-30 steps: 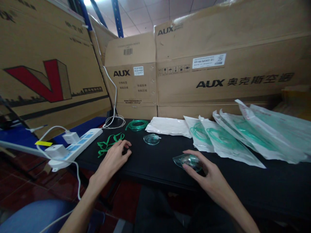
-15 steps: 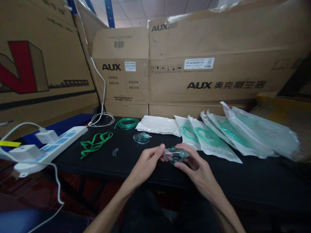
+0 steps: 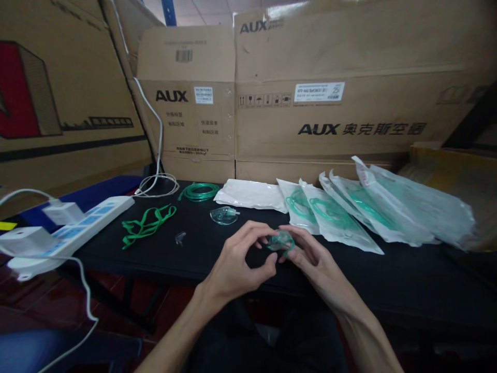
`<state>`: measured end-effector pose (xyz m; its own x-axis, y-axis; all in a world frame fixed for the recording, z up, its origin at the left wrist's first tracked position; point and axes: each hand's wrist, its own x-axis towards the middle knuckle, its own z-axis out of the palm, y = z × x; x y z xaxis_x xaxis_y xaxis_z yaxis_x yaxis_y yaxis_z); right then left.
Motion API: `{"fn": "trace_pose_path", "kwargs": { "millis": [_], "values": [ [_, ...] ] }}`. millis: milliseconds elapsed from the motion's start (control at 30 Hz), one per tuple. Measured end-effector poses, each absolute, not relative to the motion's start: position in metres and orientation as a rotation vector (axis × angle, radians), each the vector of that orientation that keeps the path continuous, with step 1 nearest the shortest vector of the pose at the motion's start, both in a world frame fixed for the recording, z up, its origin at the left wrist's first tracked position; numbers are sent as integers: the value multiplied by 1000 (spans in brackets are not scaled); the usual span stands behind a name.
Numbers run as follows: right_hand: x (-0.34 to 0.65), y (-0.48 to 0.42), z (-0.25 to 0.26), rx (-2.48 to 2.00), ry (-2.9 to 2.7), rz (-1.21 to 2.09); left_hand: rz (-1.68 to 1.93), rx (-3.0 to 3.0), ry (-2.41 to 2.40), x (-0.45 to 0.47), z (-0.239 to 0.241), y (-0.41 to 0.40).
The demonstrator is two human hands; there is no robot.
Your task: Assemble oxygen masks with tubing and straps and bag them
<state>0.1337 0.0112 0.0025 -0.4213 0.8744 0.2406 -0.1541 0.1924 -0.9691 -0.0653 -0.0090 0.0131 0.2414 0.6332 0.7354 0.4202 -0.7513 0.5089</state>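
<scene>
A clear, green-tinted oxygen mask (image 3: 282,240) is held just above the front part of the black table. My right hand (image 3: 316,256) grips its right side, thumb below and fingers behind. On the left side, my left hand (image 3: 240,256) curls in a C shape, with fingertips and thumb at the mask's edge. Some fingertips are hidden behind the mask. Beyond my left hand lies a second clear mask (image 3: 224,215) with a pale connector. A small clear plastic piece (image 3: 179,238) and a tangled green strap (image 3: 149,226) rest farther left.
Coiled green tubing (image 3: 199,191) and a flat white packet (image 3: 251,195) lie at the back of the table (image 3: 186,263). Several packets with green tubing (image 3: 337,215) overlap on the right. A power strip (image 3: 91,224) with plugs sits left. Cardboard boxes (image 3: 330,109) wall the back.
My left hand has shifted from pinching the mask's left end to curling around its edge, thumb lower. The mask has turned in my hands. The camera view has moved slightly.
</scene>
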Motion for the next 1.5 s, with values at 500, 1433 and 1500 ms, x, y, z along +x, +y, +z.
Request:
{"fn": "trace_pose_path", "kwargs": {
  "millis": [500, 1433, 1500],
  "values": [
    [127, 8, -4, -762, -1659, 1193, 1450, 2145, 1187, -70, 6, -7],
    [14, 91, 16, -1085, -2090, 379, 906, 2288, 1694, -197, 15, 57],
    [15, 90, 15, -1084, -2125, 359, 913, 2271, 1670, -198, 15, 58]
  ]
}}
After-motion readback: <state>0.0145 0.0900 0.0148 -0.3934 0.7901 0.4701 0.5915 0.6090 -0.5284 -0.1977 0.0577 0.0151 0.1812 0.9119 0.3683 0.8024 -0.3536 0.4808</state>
